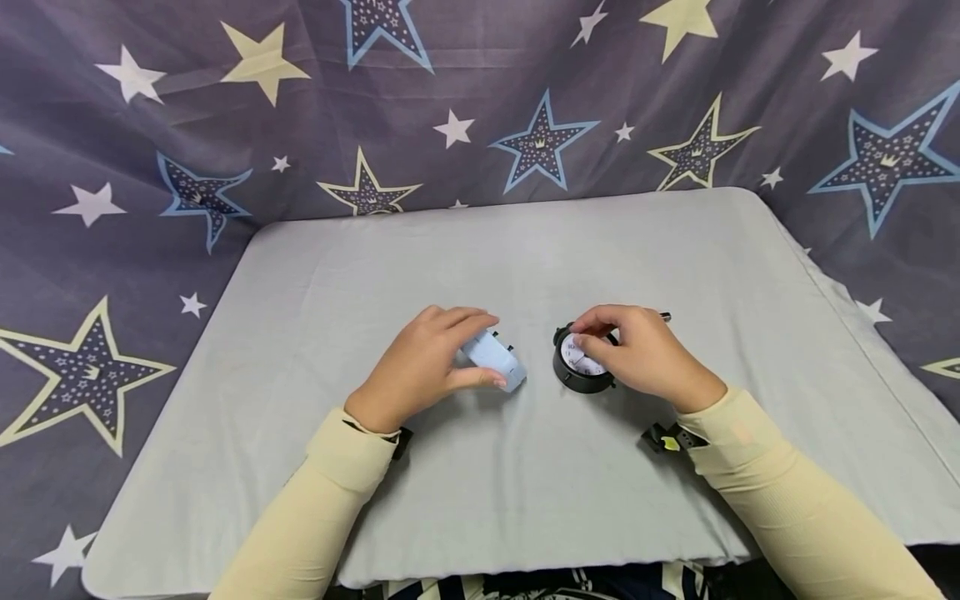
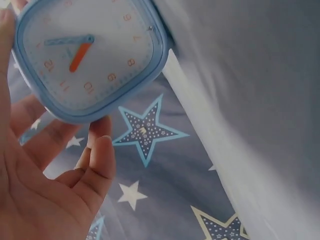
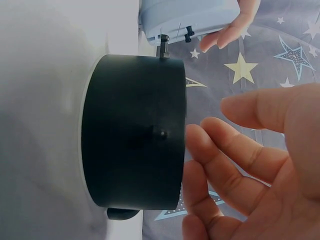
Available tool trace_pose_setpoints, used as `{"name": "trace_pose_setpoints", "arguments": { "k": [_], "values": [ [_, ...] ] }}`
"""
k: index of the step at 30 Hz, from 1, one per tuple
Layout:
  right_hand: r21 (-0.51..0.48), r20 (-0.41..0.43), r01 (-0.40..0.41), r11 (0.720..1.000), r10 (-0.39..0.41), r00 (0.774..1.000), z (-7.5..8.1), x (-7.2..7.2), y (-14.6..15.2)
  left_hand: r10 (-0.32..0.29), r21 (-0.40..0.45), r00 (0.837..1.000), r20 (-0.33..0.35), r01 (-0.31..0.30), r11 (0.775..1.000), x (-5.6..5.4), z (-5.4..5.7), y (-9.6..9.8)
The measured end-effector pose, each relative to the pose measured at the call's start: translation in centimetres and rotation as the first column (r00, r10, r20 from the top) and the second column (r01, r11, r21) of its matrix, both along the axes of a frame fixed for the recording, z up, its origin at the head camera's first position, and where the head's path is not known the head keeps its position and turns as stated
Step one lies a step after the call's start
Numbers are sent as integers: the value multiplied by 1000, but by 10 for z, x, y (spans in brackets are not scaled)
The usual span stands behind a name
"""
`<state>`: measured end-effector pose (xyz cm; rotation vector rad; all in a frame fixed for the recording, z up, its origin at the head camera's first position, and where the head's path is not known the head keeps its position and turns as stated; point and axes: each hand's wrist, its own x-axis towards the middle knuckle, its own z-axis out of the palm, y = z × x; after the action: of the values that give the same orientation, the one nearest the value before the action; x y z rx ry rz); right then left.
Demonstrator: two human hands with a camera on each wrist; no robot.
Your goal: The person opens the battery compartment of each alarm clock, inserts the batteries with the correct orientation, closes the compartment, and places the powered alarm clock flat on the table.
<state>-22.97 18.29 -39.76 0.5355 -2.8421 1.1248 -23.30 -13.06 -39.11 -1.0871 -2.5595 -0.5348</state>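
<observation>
My left hand grips a light blue alarm clock between thumb and fingers, tilted over the cloth. In the left wrist view, the clock's rounded-square face shows orange numerals, a blue hand and an orange hand. To its right, a round black alarm clock lies on its back with its white dial upward. Over that dial is my right hand, fingers loosely bent. In the right wrist view, fingertips are close to the black casing; contact is unclear, and the thumb stands apart.
Pale grey cloth covers the table under both clocks. A small black-tipped piece pokes out behind the right hand, mostly hidden. Dark curtain fabric with stars hangs along the far edge and both sides.
</observation>
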Motion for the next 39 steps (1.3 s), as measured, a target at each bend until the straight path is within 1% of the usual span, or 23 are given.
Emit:
{"name": "trace_pose_setpoints", "arguments": {
  "k": [5,8,12,16,19,22,25,29,32,35,39],
  "values": [
    [1,1,0,1000,0,1000,1,0,-1,-27,-32,999,-39,26,999,-3,-2,1],
    [3,4,3,1000,-3,1000,1,0,0,-39,-65,994,-100,33,997,-5,-6,3],
    [3,12,4,1000,-4,1000,1,0,0,-30,-83,984,-176,15,996,-8,-9,8],
    [0,15,3,1000,-3,1000,0,-1,1,-25,-99,972,-232,2,995,-11,-10,14],
    [-5,9,1,1000,-1,1000,0,-1,1,-18,-127,963,-268,-17,992,-14,-9,19],
    [-7,4,-2,1000,2,1000,-1,-1,1,-4,-150,958,-286,-41,988,-19,-9,24],
    [-2,3,-1,1000,1,1000,-2,-2,2,1,-158,960,-279,-47,986,-25,-7,28],
    [-3,10,4,1000,-4,1000,-2,-2,3,-17,-161,968,-252,-24,987,-32,-6,30],
    [-3,14,4,1000,-4,1000,-1,-3,4,-42,-149,975,-218,10,989,-37,-6,29],
    [0,17,5,1000,-5,1000,-1,-3,4,-77,-112,984,-163,59,992,-41,-7,26],
    [-1,20,7,1000,-7,1000,-2,-3,4,-123,-56,987,-102,117,992,-45,-6,20]
  ]
}}
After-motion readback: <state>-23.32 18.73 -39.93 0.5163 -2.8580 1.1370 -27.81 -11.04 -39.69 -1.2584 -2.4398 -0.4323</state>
